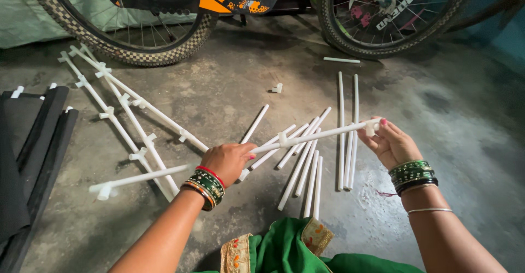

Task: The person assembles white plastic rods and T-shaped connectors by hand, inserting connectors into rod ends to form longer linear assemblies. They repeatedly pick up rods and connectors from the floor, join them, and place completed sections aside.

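Two bicycle wheels (131, 32) stand at the floor's (229, 92) far edge, about a dozen loose white tubes (306, 169) lie mid-floor, and one long jointed rod (306, 137) hangs level above them, left hand (228, 162) clenched palm-down around it, right hand (391, 141) pinching its end connector.

Open floor (454, 114) is left to the right and in the far middle, while passage is blocked at left by joined white pipe frames (117, 109) and black panels (27, 152), in the centre by loose pipes (306, 163), and beyond by two bicycle wheels (126, 38).
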